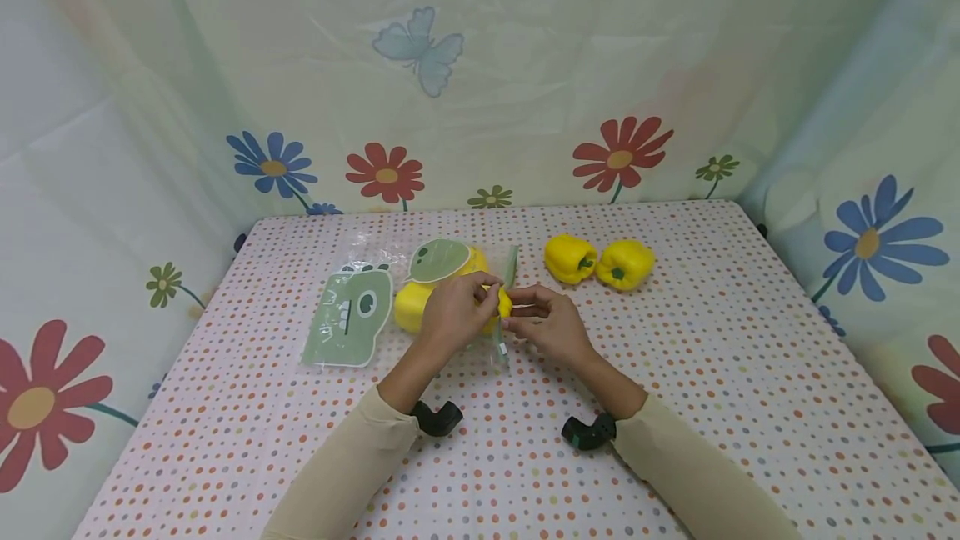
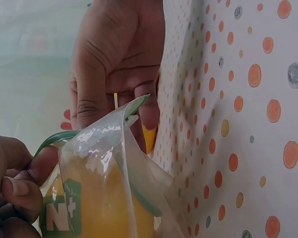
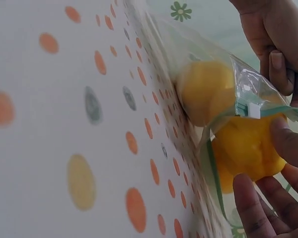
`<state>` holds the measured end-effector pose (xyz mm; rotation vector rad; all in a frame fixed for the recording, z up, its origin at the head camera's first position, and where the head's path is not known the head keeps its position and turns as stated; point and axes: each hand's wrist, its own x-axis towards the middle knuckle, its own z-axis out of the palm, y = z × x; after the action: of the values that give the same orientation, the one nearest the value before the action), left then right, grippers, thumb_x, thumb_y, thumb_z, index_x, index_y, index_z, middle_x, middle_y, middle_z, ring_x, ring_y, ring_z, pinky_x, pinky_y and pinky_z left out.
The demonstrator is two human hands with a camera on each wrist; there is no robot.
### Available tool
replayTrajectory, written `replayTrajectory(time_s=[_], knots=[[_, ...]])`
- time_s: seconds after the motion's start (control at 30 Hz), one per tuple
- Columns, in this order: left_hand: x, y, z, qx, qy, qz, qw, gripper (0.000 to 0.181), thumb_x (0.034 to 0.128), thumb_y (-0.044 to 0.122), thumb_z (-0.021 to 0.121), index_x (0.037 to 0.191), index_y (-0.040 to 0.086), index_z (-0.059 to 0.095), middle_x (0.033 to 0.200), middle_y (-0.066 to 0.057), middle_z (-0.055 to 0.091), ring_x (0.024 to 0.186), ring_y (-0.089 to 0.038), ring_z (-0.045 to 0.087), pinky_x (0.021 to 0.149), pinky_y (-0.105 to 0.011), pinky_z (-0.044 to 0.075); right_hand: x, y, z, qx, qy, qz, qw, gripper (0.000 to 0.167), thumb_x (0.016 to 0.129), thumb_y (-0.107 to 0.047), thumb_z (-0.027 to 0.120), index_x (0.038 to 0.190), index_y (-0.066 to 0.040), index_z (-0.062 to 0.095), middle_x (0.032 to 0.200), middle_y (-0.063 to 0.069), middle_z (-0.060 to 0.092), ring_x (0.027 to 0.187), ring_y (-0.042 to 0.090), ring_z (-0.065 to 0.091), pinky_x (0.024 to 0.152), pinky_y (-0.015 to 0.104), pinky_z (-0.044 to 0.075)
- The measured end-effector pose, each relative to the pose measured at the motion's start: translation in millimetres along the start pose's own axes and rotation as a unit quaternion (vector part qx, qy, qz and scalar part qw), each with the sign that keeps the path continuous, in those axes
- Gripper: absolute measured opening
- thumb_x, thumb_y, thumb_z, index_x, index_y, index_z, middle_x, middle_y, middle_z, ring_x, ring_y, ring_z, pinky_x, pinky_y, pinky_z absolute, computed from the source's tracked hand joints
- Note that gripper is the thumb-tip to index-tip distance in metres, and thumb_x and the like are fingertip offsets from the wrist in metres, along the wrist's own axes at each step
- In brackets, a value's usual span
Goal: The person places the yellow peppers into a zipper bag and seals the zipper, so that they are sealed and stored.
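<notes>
A clear zip bag point(image 1: 438, 261) with a green print lies mid-table, several yellow bell peppers showing through its film. Its green-edged mouth point(image 3: 248, 110) faces right and stands open, with a white slider on it. My left hand point(image 1: 459, 307) pinches the bag's rim, its fingertips point(image 2: 42, 163) bent over the edge. At the mouth sits a yellow bell pepper point(image 3: 251, 148), partly within the bag. My right hand point(image 1: 551, 322) holds that pepper between thumb and fingers point(image 3: 251, 208). Film and hands hide part of the contact.
Two yellow bell peppers, the left one point(image 1: 570, 258) and the right one point(image 1: 626, 264), sit at the back right. A flat zip bag point(image 1: 352, 319) with a green monster print lies to the left. Printed cloth walls point(image 1: 517, 48) enclose the dotted table point(image 1: 675, 340).
</notes>
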<state>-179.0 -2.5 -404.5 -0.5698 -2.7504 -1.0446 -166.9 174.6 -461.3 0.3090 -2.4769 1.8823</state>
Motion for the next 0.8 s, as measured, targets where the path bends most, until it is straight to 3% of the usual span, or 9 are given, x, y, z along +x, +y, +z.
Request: replayTrajectory(time_s=[0.23,0.53,0.8], knots=[[-1.1,-0.5,-0.4,0.002,0.006,0.007,1.0000,0.023,0.0962,0.022,0.060,0.108,0.010,0.075,0.073,0.001,0.074,0.039,-0.006,0.042,0.039,-0.020,0.031,2.2,0.9,3.5,-0.017,-0.021,0.021,0.9994,0.041,0.087,-0.006,0.073,0.126,-0.003,0.060,0.126,0.017,0.063,0.108,0.036,0.067,0.072,0.028,0.060],[-2.5,-0.8,-1.2,0.001,0.004,0.006,1.0000,0.023,0.0964,0.023,0.060,0.108,0.010,0.075,0.074,0.001,0.075,0.042,-0.006,0.047,0.041,-0.020,0.034,2.4,4.1,-0.2,-0.017,-0.048,0.034,0.9981,0.045,0.089,-0.015,0.072,0.131,-0.006,0.057,0.131,0.016,0.059,0.112,0.034,0.065,0.072,0.030,0.060],[-2.4,-1.2,-0.8,-0.004,0.001,0.010,0.9999,0.024,0.0961,0.022,0.060,0.110,0.009,0.074,0.074,0.001,0.075,0.041,-0.006,0.045,0.041,-0.020,0.034,0.7,4.6,-0.7,-0.018,-0.036,0.026,0.9989,0.047,0.089,-0.014,0.072,0.132,-0.005,0.056,0.133,0.018,0.058,0.112,0.037,0.065,0.072,0.033,0.060]])
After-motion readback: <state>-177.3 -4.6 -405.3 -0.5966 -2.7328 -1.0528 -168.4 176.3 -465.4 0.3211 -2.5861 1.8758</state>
